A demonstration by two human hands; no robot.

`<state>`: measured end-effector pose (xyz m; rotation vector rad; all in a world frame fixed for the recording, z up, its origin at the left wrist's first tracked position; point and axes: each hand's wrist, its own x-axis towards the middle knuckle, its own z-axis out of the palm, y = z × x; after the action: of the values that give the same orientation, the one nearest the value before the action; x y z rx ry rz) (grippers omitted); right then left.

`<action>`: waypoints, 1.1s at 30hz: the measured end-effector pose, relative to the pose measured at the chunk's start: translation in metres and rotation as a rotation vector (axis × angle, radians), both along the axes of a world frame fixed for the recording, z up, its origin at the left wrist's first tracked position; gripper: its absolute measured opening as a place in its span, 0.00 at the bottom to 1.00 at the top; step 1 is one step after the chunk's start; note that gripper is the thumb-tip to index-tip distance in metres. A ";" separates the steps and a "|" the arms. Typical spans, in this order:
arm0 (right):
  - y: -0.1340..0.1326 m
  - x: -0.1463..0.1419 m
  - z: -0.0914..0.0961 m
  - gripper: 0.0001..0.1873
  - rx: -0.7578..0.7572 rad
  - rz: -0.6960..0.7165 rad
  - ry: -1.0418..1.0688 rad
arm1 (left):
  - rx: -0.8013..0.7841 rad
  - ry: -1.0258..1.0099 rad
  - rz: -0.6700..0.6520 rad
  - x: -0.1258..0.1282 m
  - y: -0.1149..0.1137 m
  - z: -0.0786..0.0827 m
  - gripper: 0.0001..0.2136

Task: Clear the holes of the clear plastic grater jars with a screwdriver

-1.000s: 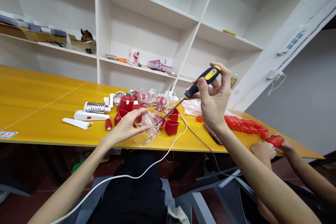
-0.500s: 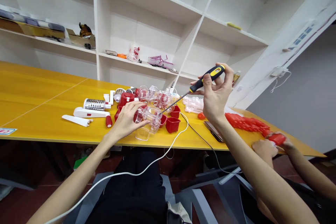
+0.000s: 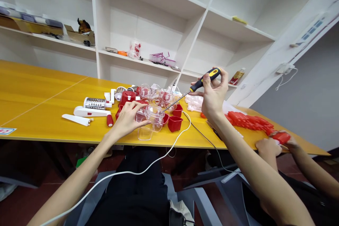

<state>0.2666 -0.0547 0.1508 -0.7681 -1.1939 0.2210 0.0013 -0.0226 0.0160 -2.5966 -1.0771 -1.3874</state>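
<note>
My left hand point(image 3: 130, 118) is closed on a clear plastic housing point(image 3: 155, 116), thumb and fingers on its left side, near the table's front edge. In my right hand point(image 3: 214, 93) is a screwdriver point(image 3: 205, 79) with a dark blue and yellow handle. Its long shaft slants down to the left, and the tip meets the right side of the clear housing; the exact contact point is too small to make out. Beside the housing stand red plastic cups point(image 3: 175, 124). More clear housings point(image 3: 156, 91) are grouped behind it.
Left on the yellow table point(image 3: 47, 102) lie a grater drum point(image 3: 94, 103), a white handle point(image 3: 90, 112) and a white strip point(image 3: 76, 119). A white cable point(image 3: 148, 168) crosses in front. At right, another person's hands point(image 3: 270, 146) hold a red part near piled red parts point(image 3: 249, 121).
My right hand and the screwdriver handle have shifted slightly left and down. The tip stays at the clear housing, still held by my left hand. The view has turned a little.
</note>
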 end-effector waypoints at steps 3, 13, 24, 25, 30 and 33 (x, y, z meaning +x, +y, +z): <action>0.001 -0.003 0.003 0.35 0.022 0.018 -0.015 | -0.008 0.025 0.003 -0.001 -0.001 0.002 0.29; 0.008 0.004 0.006 0.32 -0.002 0.034 -0.113 | -0.111 0.035 0.069 0.001 -0.013 0.009 0.30; -0.015 -0.025 0.020 0.25 0.078 0.065 -0.242 | -0.255 -0.072 -0.086 0.000 -0.018 0.017 0.28; -0.018 -0.028 0.021 0.26 0.076 0.074 -0.238 | -0.256 -0.066 -0.092 0.000 -0.018 0.018 0.28; -0.025 -0.034 0.031 0.30 0.061 0.084 -0.235 | -0.248 -0.074 -0.106 0.000 -0.017 0.018 0.25; -0.028 -0.033 0.039 0.27 0.094 0.077 -0.251 | -0.254 -0.087 -0.122 -0.001 -0.016 0.016 0.25</action>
<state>0.2338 -0.0831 0.1900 -0.6817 -1.4622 0.1328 0.0007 -0.0383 0.0318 -2.8462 -1.1983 -1.4908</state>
